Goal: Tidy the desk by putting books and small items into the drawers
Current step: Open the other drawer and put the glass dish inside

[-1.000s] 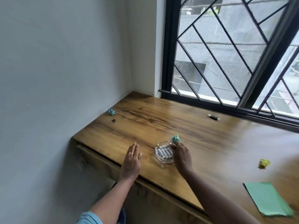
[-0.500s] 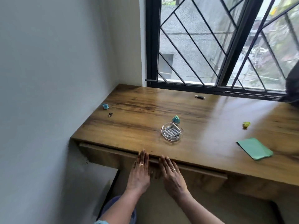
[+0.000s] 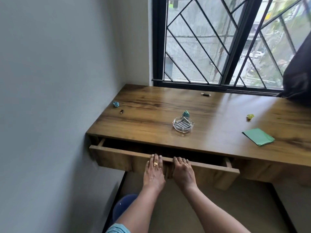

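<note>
Drawer (image 3: 117,158) partly open under the tabletop (image 3: 151,118). Left hand (image 3: 154,172) and right hand (image 3: 183,174) side by side, fingers hooked over its front's top edge. Glass dish (image 3: 183,126) on tabletop beyond, apart from both hands.

Soft daylight from window (image 3: 218,44) at 1 o'clock; pale glare on desk (image 3: 235,106); drawer (image 3: 117,158) inside dark; wide-angle bending at edges; slight blur.
</note>
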Demonstrator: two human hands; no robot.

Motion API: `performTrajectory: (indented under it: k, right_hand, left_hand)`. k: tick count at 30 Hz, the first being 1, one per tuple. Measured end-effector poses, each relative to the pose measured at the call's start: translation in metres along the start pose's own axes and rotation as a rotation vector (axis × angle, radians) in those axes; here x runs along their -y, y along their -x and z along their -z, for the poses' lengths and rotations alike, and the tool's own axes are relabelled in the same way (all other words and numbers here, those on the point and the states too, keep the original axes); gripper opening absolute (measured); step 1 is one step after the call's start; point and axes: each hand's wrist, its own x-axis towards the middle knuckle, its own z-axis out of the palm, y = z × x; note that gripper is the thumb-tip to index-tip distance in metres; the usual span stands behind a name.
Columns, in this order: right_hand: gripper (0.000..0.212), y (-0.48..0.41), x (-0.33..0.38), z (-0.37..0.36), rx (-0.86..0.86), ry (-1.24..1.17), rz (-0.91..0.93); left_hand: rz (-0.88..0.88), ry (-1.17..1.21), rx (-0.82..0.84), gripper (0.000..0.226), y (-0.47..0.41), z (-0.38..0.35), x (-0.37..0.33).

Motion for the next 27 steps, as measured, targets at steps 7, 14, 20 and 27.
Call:
performTrajectory:
  k: [7, 14, 20, 27]
  right_hand:
    - [0.039, 0.072, 0.025, 0.024, 0.038, -0.016, 0.043]
    - [0.032, 0.169, 0.044, 0.037, 0.129, -0.027, 0.057]
    - [0.030, 0.223, 0.058, 0.042, 0.156, -0.076, 0.038]
    - [0.028, 0.260, 0.065, 0.049, 0.139, -0.093, 0.030]
  left_hand:
    - [0.018, 0.029, 0.060, 0.076, 0.078, -0.008, 0.009]
    - [0.000, -0.048, 0.103, 0.074, 0.182, -0.010, 0.015]
    - [-0.016, -0.073, 0.108, 0.075, 0.232, -0.004, 0.019]
    - [-0.039, -0.103, 0.034, 0.075, 0.260, -0.009, 0.019]
